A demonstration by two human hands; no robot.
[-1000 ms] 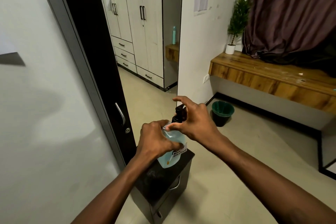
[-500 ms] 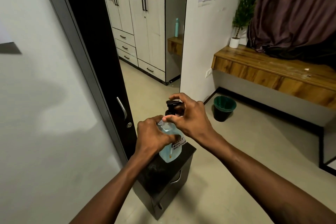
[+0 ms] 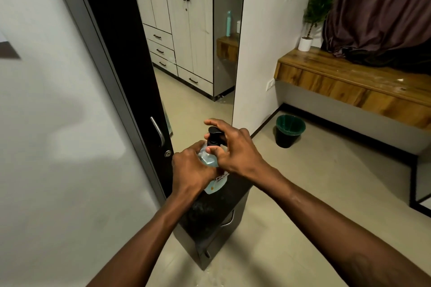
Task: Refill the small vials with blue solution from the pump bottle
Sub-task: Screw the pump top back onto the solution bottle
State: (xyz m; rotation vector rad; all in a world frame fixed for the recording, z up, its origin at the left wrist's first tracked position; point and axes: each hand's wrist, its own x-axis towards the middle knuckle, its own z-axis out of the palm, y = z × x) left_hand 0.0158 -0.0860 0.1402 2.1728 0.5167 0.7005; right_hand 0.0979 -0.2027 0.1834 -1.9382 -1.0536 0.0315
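A small black cabinet [image 3: 211, 214] stands on the pale floor just beside the edge of a black door [image 3: 121, 58], and the pump bottle [image 3: 215, 186] stands upright on its top near the far edge, with blue solution showing through its clear body. The left hand [image 3: 189, 169] is wrapped round the shoulder of the bottle, fingers curled against the clear plastic and gripping it. The right hand [image 3: 236, 152] is closed on the black pump head [image 3: 213, 134], its forefinger arched over the top and its thumb pressed against the collar below. Something clear glints between the two hands under the spout, but the fingers hide too much to tell whether it is a vial or only the bottle's shoulder. The door's metal handle [image 3: 158, 131] sits just left of the hands. Further off on the floor to the right is a green bin [image 3: 289, 129], below a long wooden shelf [image 3: 345, 81]. A potted plant [image 3: 314, 7] stands at the shelf's near end beside a dark curtain [image 3: 384, 7]. Through the doorway, a pale wardrobe [image 3: 186, 30] with black handles fills the far room.
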